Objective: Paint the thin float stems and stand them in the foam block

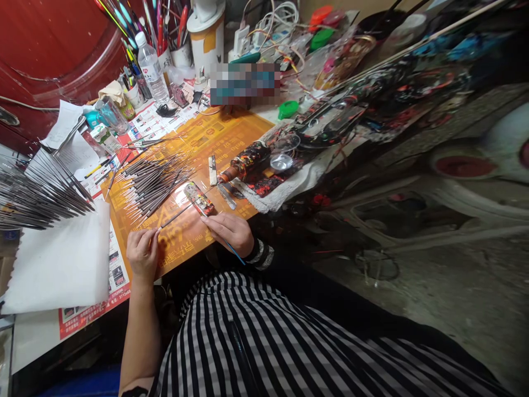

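At the table's near edge, my left hand (142,253) pinches the end of a thin dark stick (176,216), which slants up to the right and narrows to a fine tip. My right hand (231,231) is closed around a slim blue-handled brush-like tool (235,253); its working end is too small to make out. Just beyond my right fingers lies a paint-smeared block (198,197), close to the stick's far end. A pile of similar dark sticks (151,184) rests on the orange table cover (177,251), past my left hand.
On the left, many more dark sticks (49,193) stand out of a white foam block (66,264). Behind are a water bottle (151,69) and cups of pens. To the right lie a paint-crusted bottle (250,157), a small metal dish (281,162) and a white cloth (268,204).
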The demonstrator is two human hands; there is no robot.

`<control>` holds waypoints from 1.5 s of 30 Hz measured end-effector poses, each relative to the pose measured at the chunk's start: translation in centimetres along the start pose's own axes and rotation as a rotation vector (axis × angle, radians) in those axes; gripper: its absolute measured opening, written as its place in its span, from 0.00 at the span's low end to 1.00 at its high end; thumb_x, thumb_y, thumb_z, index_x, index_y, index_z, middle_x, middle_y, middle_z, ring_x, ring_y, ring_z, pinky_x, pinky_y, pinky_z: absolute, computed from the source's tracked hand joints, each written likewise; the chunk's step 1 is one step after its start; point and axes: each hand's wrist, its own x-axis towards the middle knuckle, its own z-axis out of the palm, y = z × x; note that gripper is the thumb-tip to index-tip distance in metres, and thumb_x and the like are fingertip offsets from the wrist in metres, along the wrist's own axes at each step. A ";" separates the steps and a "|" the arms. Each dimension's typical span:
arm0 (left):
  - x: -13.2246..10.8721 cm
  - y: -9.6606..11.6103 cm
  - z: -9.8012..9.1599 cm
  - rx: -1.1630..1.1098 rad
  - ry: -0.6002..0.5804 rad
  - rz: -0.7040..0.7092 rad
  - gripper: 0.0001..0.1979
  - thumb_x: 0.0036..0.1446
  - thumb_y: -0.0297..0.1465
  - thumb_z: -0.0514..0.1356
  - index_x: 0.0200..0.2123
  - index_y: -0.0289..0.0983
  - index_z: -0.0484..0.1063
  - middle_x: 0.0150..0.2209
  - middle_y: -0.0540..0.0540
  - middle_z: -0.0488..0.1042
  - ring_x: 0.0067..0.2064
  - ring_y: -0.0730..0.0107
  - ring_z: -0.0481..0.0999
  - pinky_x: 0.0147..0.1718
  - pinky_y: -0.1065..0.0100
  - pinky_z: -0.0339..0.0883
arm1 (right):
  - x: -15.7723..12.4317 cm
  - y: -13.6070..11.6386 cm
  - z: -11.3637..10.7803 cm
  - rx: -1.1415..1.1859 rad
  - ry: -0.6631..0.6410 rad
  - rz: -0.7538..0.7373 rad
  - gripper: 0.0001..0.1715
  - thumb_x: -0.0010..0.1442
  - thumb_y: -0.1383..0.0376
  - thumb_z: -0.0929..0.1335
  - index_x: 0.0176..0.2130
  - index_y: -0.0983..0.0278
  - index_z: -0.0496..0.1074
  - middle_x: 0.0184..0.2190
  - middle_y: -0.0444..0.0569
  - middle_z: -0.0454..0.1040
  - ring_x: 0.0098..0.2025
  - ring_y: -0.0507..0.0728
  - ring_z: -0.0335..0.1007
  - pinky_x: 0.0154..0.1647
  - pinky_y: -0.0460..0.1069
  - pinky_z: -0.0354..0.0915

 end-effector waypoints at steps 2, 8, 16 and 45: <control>0.0 0.0 0.0 0.002 0.001 0.000 0.05 0.64 0.31 0.62 0.41 0.40 0.78 0.35 0.46 0.78 0.36 0.68 0.73 0.39 0.64 0.68 | -0.1 0.0 0.0 0.000 -0.010 0.008 0.31 0.67 0.73 0.65 0.67 0.61 0.62 0.45 0.54 0.81 0.44 0.57 0.79 0.46 0.52 0.76; -0.1 -0.1 0.1 -0.007 -0.007 -0.017 0.05 0.64 0.31 0.62 0.40 0.40 0.78 0.35 0.45 0.78 0.36 0.67 0.74 0.39 0.63 0.68 | -0.3 0.2 0.1 -0.024 -0.025 0.012 0.28 0.67 0.72 0.65 0.65 0.62 0.65 0.44 0.53 0.81 0.43 0.56 0.79 0.47 0.52 0.76; -0.1 -0.1 0.1 -0.014 0.014 0.013 0.05 0.64 0.30 0.62 0.41 0.40 0.78 0.35 0.46 0.78 0.36 0.68 0.73 0.39 0.64 0.68 | -0.2 0.1 0.0 -0.009 -0.005 -0.012 0.29 0.68 0.72 0.65 0.66 0.63 0.64 0.44 0.54 0.81 0.43 0.57 0.79 0.46 0.52 0.76; -0.1 -0.1 0.1 -0.008 -0.006 -0.012 0.05 0.64 0.32 0.62 0.41 0.40 0.79 0.34 0.46 0.78 0.36 0.67 0.74 0.39 0.62 0.68 | -0.3 0.3 0.0 0.040 -0.008 -0.013 0.30 0.67 0.72 0.67 0.66 0.60 0.65 0.45 0.52 0.81 0.43 0.57 0.79 0.45 0.53 0.78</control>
